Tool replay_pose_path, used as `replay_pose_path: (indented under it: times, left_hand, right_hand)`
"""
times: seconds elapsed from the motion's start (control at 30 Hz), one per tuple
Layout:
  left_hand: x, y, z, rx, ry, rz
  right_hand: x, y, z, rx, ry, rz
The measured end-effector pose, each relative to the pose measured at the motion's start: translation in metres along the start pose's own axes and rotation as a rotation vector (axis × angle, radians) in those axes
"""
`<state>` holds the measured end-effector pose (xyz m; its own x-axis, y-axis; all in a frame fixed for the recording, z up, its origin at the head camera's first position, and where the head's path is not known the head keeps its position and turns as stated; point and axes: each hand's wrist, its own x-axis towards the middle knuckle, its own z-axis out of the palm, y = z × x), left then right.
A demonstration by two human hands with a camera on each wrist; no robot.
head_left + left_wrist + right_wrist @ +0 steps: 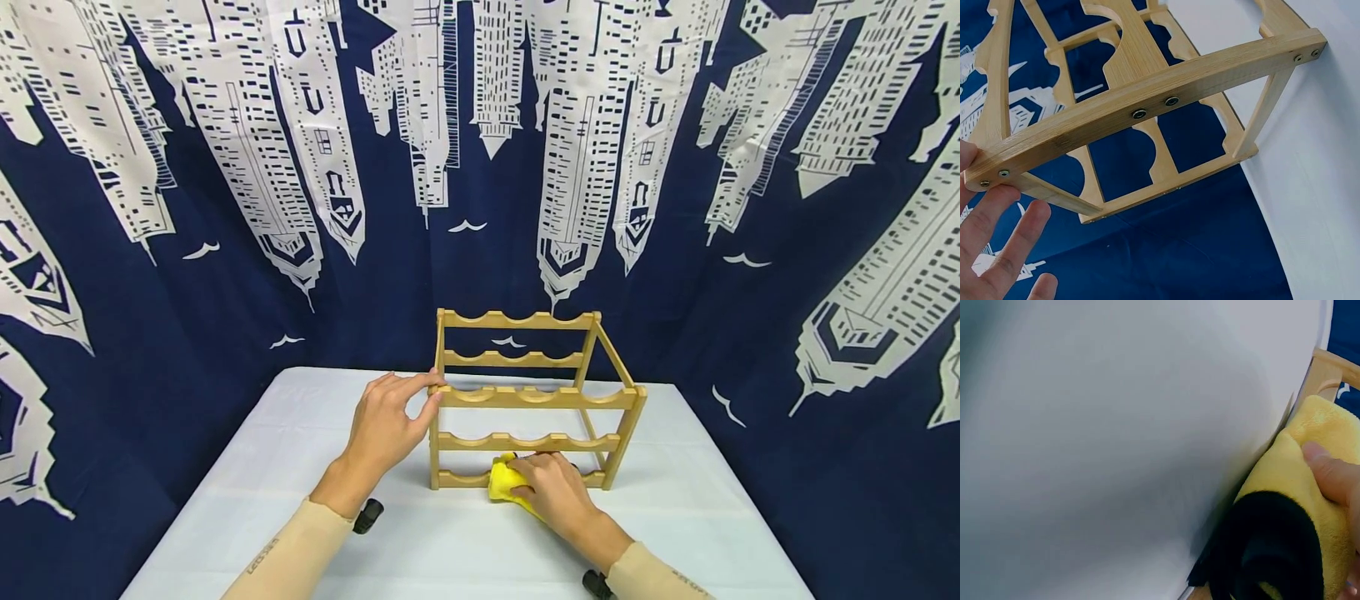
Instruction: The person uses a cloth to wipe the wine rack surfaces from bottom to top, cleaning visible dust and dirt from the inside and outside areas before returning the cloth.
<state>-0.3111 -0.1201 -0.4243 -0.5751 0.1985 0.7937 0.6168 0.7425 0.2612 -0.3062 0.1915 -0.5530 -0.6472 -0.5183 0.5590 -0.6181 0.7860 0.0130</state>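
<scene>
A light wooden rack (536, 398) with scalloped rails stands on the white table. At its upper front left corner, my left hand (386, 421) grips the frame between thumb and fingers. The left wrist view shows that corner of the side bar (1210, 78) held, with the other fingers spread below it. My right hand (562, 496) holds a yellow cloth (501, 485) against the lowest front rail, near its middle. In the right wrist view, the thumb (1335, 478) presses into the bunched cloth (1275, 465), whose black edging (1297, 519) curls toward the camera; the other fingers are mostly hidden.
The white-covered table (450, 554) extends in front of the rack and to both sides. Behind and around it hangs a dark blue curtain (420, 292) printed with white buildings and birds. A black wrist device (368, 517) sits under the left wrist.
</scene>
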Motion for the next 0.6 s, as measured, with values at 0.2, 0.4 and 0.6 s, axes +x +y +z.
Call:
replay_pose_path:
  times: [0.2,0.4,0.6]
  left_hand:
    - [-0.0016,0.0006,0.0009,0.012,0.012,-0.005]
    - [-0.0019,0.0004,0.0006,0.009,0.003,-0.011]
    - [-0.0009,-0.0007,0.0028,0.003,0.019,-0.007]
  right_hand:
    - [0.0023,-0.0015,-0.0027,-0.034,0.027,-0.113]
    - [0.0047,-0.0064,-0.0024,-0.091,-0.009,-0.081]
    - [0.0053,-0.0071,-0.0011,-0.141,-0.076,0.008]
